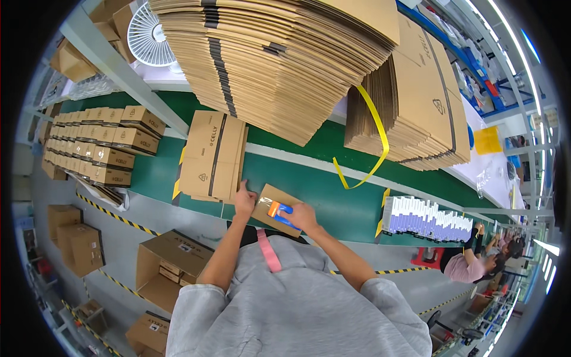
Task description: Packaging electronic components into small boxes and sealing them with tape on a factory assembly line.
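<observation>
On the green bench in front of me lies a small brown cardboard box (279, 193), turned at an angle. My right hand (304, 218) is closed around a blue and orange tape dispenser (283, 213), which sits over the top of the box. Shiny tape seems to run along the box's upper face. At the box's left edge is my left hand (244, 201), its index finger stretched out and its thumb toward the box, seemingly touching it. A flat stack of folded cartons (206, 156) lies just beyond that hand.
Tall stacks of flattened cartons (262, 65) rise ahead, with a loose yellow strap (380, 134) hanging from them. Closed boxes (135, 141) stand in rows at left. White and purple packs (425, 219) line the bench at right, where a person in pink (463, 266) works. An open carton (160, 268) sits lower left.
</observation>
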The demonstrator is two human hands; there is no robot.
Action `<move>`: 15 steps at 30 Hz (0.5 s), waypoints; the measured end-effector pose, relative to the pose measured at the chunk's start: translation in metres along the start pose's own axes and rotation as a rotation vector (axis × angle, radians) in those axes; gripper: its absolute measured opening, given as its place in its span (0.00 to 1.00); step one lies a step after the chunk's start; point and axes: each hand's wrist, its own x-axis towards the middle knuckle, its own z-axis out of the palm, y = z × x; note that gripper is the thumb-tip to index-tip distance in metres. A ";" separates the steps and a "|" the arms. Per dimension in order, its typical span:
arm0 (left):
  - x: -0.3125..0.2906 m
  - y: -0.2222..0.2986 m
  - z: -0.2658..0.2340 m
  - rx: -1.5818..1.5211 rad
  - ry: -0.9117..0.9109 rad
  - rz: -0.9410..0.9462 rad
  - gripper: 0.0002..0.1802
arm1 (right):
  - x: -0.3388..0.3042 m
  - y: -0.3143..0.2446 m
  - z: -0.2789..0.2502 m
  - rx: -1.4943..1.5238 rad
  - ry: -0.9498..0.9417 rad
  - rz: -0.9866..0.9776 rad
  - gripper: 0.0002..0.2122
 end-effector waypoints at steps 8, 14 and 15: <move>-0.018 0.003 -0.003 0.127 -0.211 0.054 0.22 | 0.001 0.001 0.004 -0.004 0.042 0.010 0.32; -0.030 0.014 0.010 0.056 -0.233 0.218 0.27 | -0.004 0.001 -0.004 0.071 0.019 0.075 0.32; -0.029 0.013 0.007 0.062 -0.250 0.252 0.28 | -0.011 0.001 -0.010 0.077 0.015 0.084 0.32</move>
